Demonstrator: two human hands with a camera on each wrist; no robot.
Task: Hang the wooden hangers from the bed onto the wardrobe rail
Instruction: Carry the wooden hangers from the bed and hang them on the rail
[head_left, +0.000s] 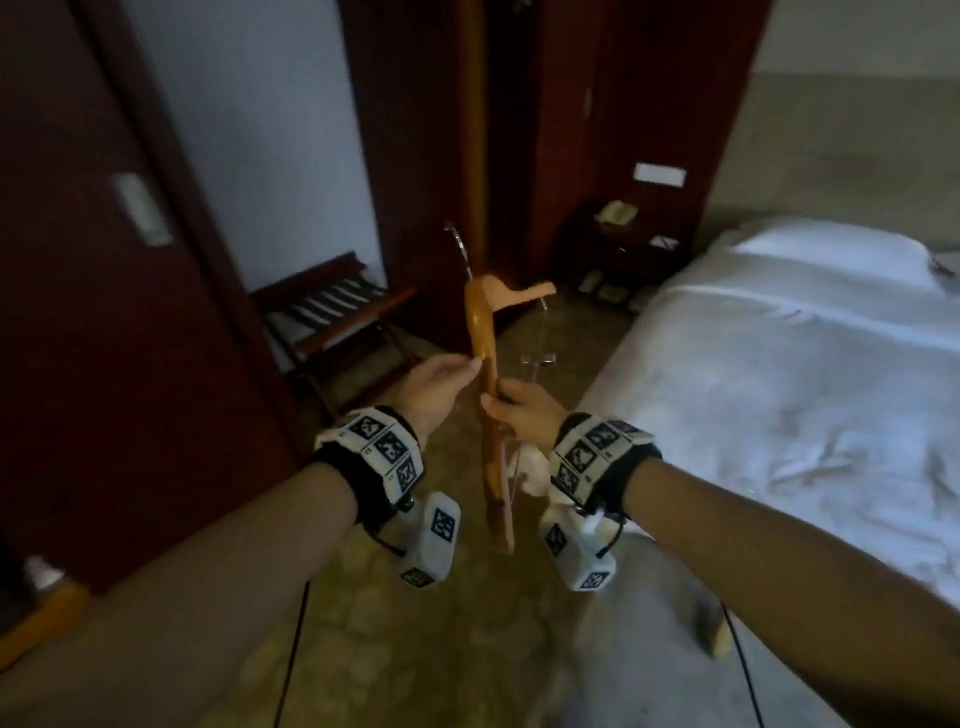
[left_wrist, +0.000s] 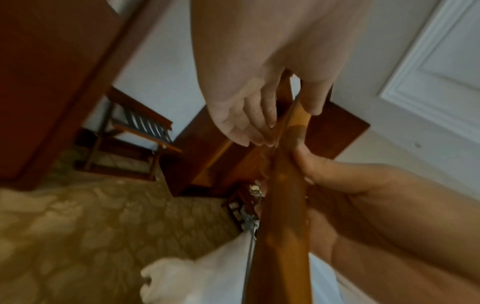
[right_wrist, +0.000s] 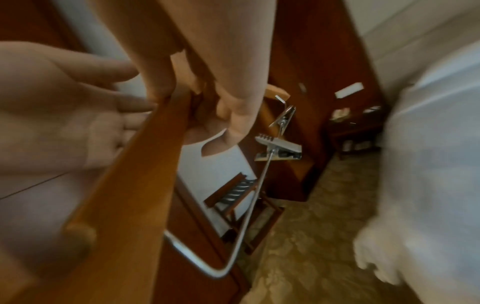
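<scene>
Wooden hangers (head_left: 484, 358), honey-coloured and stacked edge-on, stand near the centre of the head view, pinched from both sides. The right hand (head_left: 524, 415) curls its fingers and thumb round the lower arm of the bundle; the left hand (head_left: 436, 387) meets the wood a little higher, straight fingers (left_wrist: 255, 131) on one face and the thumb on the other, so I judge it a light pinch, likely to peel one hanger from the rest or to square them up. At least two hangers show, since a second wooden arm juts right near the top. Held upright, the chrome hook (head_left: 460, 249) points up toward the dark opening of the wardrobe (head_left: 519, 130) at upper centre; no rail can be seen in it. A metal bar with two trouser clips (right_wrist: 279, 147) hangs off the bundle's right side. Beyond lie the white bed (head_left: 789, 364) at right, a folding luggage rack (head_left: 337, 312) at left centre, and patterned carpet (head_left: 415, 649) below. Square black-and-white marker tags ring both wrists; no brand or readable writing shows anywhere.
</scene>
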